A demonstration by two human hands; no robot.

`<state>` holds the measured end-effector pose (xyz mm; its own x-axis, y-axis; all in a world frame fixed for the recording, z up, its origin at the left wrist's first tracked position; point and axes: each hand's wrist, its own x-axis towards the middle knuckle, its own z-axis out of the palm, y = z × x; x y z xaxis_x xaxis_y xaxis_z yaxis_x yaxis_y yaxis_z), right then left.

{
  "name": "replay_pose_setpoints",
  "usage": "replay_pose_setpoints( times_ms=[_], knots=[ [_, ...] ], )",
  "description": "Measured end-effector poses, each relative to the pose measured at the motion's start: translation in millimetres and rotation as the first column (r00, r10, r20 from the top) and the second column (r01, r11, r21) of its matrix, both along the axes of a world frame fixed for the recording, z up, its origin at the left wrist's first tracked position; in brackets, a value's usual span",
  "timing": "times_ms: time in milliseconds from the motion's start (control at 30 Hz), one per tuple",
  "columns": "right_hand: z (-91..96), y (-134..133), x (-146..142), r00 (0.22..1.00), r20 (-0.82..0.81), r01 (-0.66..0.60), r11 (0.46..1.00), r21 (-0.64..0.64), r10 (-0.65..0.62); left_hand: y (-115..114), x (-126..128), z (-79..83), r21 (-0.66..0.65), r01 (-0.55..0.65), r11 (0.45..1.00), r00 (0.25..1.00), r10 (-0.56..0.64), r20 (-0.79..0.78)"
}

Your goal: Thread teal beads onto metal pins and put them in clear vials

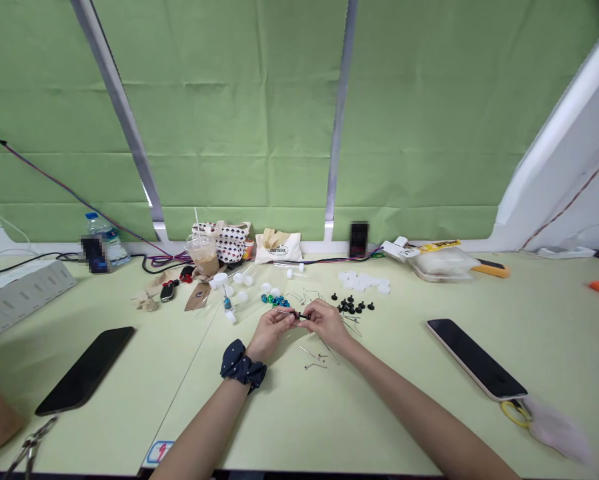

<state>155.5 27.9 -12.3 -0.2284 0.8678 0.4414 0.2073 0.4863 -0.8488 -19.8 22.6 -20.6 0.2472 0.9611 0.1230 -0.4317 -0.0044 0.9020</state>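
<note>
In the head view, a small black part [303, 317] is pinched between the fingertips of the left hand [269, 332] and right hand [329, 325], above the table [304, 427]. A thin metal rod [282, 311] is seen at the left fingertips. Black knobs [350, 307] are scattered just beyond the right hand; bent wires [318, 366] are laid on the near side.

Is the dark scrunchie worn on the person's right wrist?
No, the dark dotted scrunchie sits around the wrist of the left hand, while the right hand has a bare wrist.

Small black piece [303, 317], nearly level
</note>
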Motion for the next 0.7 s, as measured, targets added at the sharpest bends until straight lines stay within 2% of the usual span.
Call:
replay_pose_setpoints(
  times_ms=[67, 167, 267, 433, 533, 700],
  knots=[
    [0.9, -1.2, 0.4, 1.000, 0.014, -0.004, 1.000, 0.018, 0.004, 0.5, -0.4, -1.0, 0.003, 0.006, 1.000, 1.000, -0.006, -0.009],
    [2.1, -3.4, -0.6, 0.999, -0.035, -0.020, 0.999, -0.029, 0.019, 0.6, -0.7, -1.5, 0.012, 0.001, 1.000, 1.000, -0.001, -0.031],
    [2.8, -4.1, -2.1, 0.989, -0.145, -0.051, 0.990, -0.131, 0.032, 0.0, -0.4, 0.0, 0.019, -0.010, 1.000, 0.999, 0.010, -0.036],
    [0.7, 0.8, -1.4, 0.954, -0.288, -0.172, 0.940, -0.294, 0.085, -0.1, -0.6, 3.7, 0.020, -0.036, 0.999, 0.999, 0.036, -0.009],
    [-2.9, 5.1, 0.9, 0.944, -0.314, -0.206, 0.929, -0.308, 0.105, -0.2, -0.9, 5.1, -0.005, -0.048, 0.999, 0.999, 0.048, 0.005],
    [-7.7, 7.9, 3.3, 0.954, -0.276, -0.196, 0.936, -0.293, 0.113, -0.6, 0.0, 6.2, -0.009, -0.048, 0.999, 0.999, 0.048, -0.014]
  ],
)
